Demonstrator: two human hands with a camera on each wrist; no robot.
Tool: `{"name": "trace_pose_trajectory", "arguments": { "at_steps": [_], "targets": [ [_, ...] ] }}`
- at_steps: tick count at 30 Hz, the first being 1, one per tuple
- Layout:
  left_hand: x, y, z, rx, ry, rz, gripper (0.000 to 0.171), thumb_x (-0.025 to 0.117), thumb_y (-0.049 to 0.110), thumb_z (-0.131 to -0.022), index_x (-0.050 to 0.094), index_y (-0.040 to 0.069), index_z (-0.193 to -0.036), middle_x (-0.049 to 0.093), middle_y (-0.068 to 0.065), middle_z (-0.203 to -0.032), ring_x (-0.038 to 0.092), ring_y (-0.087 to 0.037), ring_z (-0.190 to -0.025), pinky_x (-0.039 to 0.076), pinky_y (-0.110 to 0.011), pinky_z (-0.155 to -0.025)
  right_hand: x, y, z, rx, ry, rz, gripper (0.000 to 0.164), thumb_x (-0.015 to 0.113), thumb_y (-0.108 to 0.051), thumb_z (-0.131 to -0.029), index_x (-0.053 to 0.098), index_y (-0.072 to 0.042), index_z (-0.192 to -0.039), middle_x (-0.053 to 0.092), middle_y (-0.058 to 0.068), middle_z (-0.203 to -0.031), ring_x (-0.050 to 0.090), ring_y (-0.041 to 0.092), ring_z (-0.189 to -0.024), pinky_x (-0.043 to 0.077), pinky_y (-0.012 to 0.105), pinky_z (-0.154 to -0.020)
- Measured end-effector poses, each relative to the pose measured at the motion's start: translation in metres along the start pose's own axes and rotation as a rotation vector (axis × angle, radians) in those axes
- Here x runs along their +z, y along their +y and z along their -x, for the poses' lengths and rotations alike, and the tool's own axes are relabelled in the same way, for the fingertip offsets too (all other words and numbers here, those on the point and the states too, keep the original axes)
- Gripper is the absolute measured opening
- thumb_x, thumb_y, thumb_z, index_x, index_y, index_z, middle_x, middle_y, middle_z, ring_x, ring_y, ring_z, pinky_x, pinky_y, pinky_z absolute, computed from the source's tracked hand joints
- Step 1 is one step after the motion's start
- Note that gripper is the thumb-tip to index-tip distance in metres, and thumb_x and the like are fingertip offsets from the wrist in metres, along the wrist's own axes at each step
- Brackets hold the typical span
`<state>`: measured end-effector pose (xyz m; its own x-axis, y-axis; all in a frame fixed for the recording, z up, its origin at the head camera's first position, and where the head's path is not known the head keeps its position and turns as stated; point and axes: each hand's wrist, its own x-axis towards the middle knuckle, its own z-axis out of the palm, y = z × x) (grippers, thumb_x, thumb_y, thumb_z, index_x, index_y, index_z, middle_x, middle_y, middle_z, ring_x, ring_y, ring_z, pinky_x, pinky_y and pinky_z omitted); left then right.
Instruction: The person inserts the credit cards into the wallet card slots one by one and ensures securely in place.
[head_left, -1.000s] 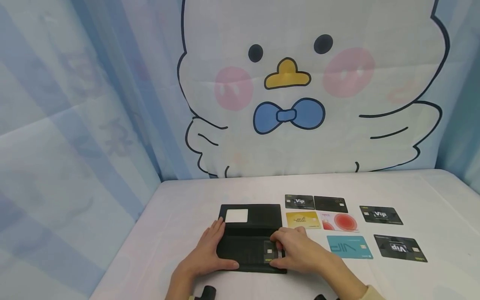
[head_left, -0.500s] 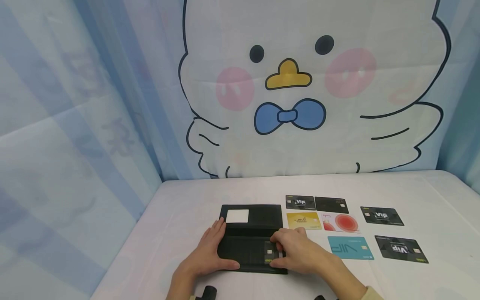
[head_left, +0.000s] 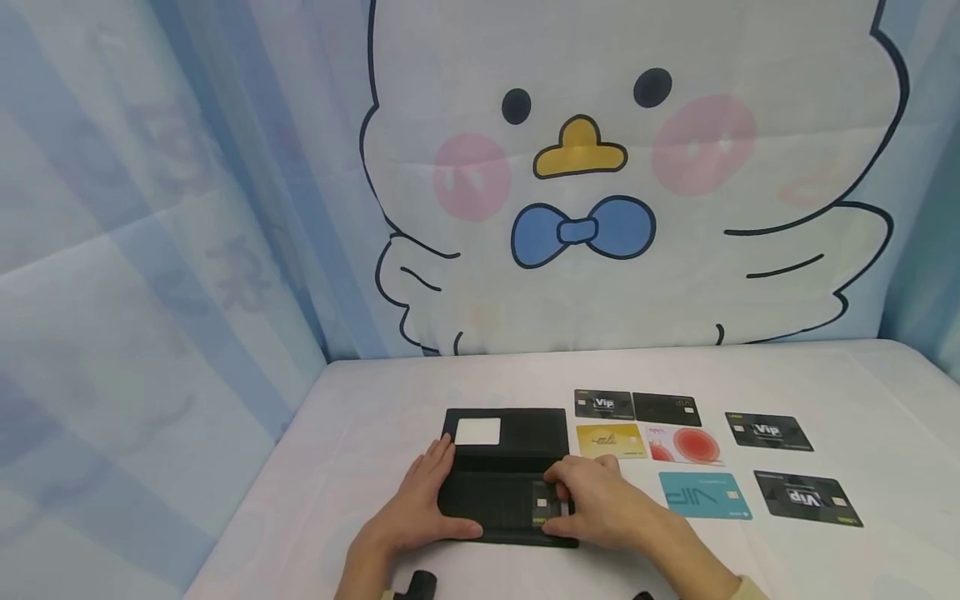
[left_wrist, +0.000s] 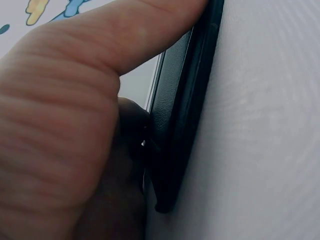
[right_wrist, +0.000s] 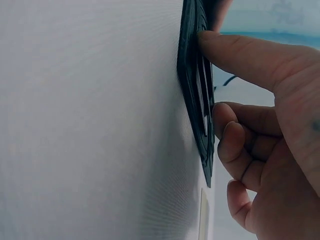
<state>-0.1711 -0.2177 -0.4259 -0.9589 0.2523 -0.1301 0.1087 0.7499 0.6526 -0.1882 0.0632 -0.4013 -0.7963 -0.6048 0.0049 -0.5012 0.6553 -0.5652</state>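
Note:
A black wallet (head_left: 483, 493) lies unfolded on the white table, with a white rectangle (head_left: 477, 432) on its far half. My left hand (head_left: 417, 510) rests along the wallet's left edge, its fingers extended and the thumb (left_wrist: 145, 32) across the near corner. At the right side of the near half, a dark card (head_left: 543, 503) with a chip sits partly in the wallet. My right hand (head_left: 602, 502) pinches it, thumb near its lower edge and curled fingers (right_wrist: 225, 122) near its upper edge. How deep the card goes is hidden.
Right of the wallet lie a yellow card (head_left: 611, 442), a white card with red circles (head_left: 684, 445), a teal card (head_left: 705, 496) and several black cards, including one at the far right (head_left: 807, 498). A cartoon-printed curtain (head_left: 585, 300) hangs behind the table.
The view has shifted very slightly, so everything sits a little further right. Both hands, the wallet and the cards keep the same places relative to one another.

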Motion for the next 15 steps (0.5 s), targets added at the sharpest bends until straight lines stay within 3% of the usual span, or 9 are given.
{"name": "trace_pose_trajectory", "arguments": {
  "at_steps": [15],
  "targets": [
    [-0.0009,0.0037,0.0009,-0.017,-0.002,0.0,0.12,0.087,0.052,-0.071,0.025,-0.003,-0.158,0.013,-0.016,-0.167,0.007,-0.033,-0.153,0.005,-0.052,-0.123,0.0003,0.0032,0.0004,-0.052,0.025,-0.002,0.043,0.087,-0.032,-0.078,0.068,-0.007,-0.106,0.049,-0.01,-0.077,0.049,0.009,-0.078,0.031,0.044,-0.078]
  ]
}}
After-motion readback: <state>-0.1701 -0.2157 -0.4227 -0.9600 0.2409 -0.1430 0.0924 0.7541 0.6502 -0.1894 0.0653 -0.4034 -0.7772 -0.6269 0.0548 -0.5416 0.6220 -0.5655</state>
